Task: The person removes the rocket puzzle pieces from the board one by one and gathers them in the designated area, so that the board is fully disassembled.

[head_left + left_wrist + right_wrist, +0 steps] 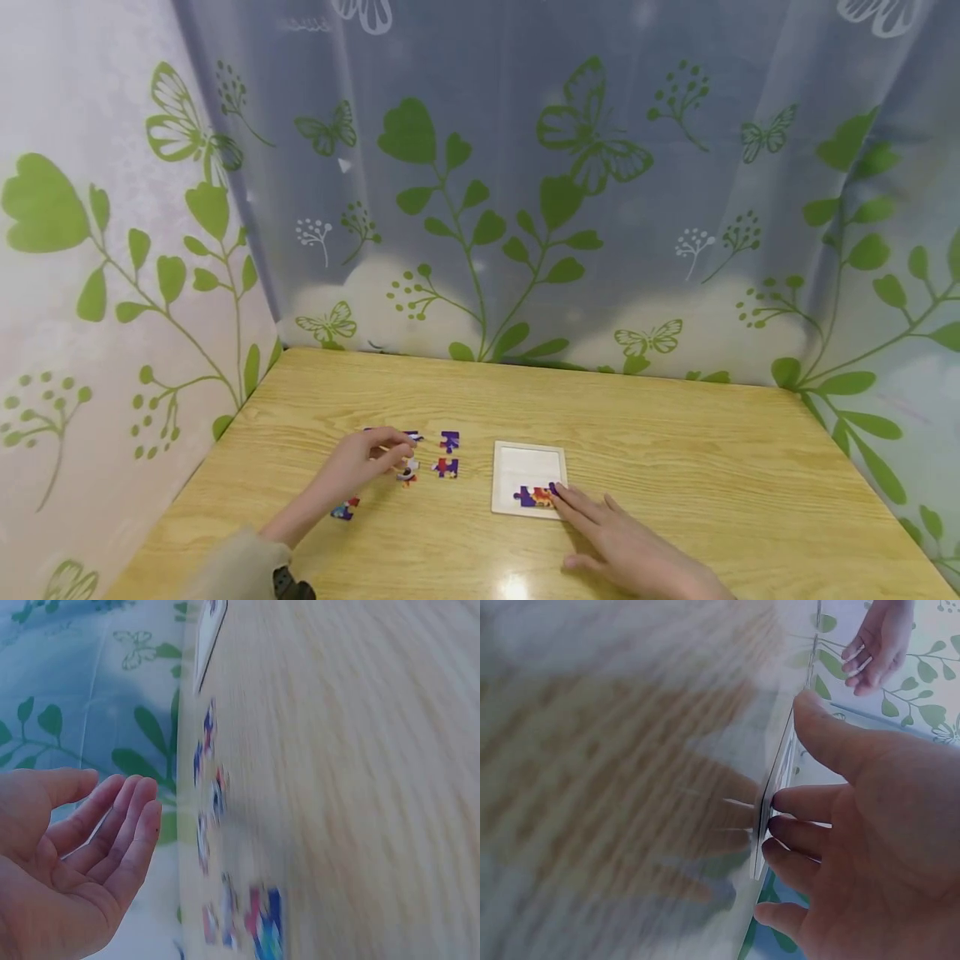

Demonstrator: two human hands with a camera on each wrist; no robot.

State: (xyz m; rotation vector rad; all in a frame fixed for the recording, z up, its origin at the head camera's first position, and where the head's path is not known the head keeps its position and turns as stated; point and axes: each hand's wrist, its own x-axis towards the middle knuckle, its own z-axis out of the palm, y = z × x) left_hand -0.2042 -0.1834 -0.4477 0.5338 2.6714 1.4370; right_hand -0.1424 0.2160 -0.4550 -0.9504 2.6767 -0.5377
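A shallow white puzzle tray (531, 463) lies on the table, with joined jigsaw pieces (536, 497) along its near edge. My right hand (626, 537) rests its fingertips on the right end of these pieces and the tray's rim, fingers fairly straight. In the right wrist view, the fingertips of that hand (877, 825) meet the tray's edge (759, 847). Over the loose pieces at left hovers my left hand (369, 457), partly covering some. From the left wrist view, its fingers (127, 855) are loosely bent, with nothing between them and the thumb.
Loose jigsaw pieces lie left of the tray: a purple one (450, 441), a red and purple one (446, 468), one with an eye (407, 474), and a blue and red one (344, 508). A patterned curtain (480, 208) rises behind the wooden table (675, 450).
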